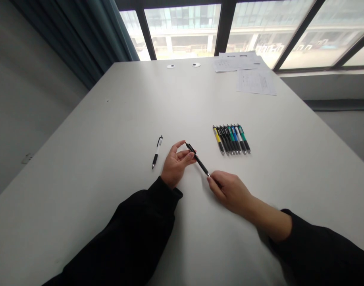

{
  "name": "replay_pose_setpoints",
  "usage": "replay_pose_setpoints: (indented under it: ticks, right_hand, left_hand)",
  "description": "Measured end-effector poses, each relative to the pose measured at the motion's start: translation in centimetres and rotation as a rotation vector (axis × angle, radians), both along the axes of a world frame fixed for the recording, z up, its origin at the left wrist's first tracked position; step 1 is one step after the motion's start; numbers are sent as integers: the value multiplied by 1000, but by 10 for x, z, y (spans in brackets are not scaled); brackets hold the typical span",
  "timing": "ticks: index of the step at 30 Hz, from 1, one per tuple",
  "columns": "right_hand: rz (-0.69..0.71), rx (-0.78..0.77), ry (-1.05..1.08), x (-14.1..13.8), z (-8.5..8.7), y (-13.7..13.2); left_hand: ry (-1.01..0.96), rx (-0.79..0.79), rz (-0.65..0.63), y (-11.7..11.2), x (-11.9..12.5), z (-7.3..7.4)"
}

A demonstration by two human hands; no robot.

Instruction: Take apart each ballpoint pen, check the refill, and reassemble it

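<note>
Held pen (197, 159): black barrel, silver tip. Row of pens (232, 139): barrels left to right yellow, three black, green, blue, white, teal, with dark grips and silver tips. Loose pen (157, 151): white barrel, black grip and clip. Tabletop (80, 198): plain white, no pattern. Left sleeve (125, 238) and right sleeve (318, 254): solid black. Papers (256, 81): white, blocks of fine grey print. Round disc (195, 64): white, dark centre. Curtain (71, 39): dark teal-blue. Window frame (222, 28): black, in a grid of tall panes. Wall (27, 99): pale grey
</note>
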State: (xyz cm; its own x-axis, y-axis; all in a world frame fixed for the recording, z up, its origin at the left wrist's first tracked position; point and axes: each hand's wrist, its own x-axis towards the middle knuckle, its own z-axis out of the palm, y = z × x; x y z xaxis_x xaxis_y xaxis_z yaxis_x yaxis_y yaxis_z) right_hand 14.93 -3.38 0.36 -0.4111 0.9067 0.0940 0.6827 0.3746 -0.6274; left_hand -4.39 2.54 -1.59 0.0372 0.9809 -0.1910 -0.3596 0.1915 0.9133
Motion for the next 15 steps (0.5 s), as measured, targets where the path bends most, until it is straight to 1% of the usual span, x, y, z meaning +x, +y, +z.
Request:
replay_pose_setpoints:
  ticks: [2, 4, 7, 11, 15]
  right_hand:
    - [-43, 61, -116, 6, -2, 10]
    - [-117, 99, -245, 12, -4, 22]
    - [-219, 123, -409, 16, -6, 40]
    - [-286, 132, -529, 16, -7, 53]
    - [-300, 113, -587, 15, -5, 56]
  left_hand:
    - [-1, -29, 6, 0, 1, 0]
    - [24, -46, 12, 0, 1, 1]
    - [83, -39, -6, -1, 1, 2]
    - [144, 1, -45, -2, -1, 2]
    - [171, 17, -58, -3, -1, 2]
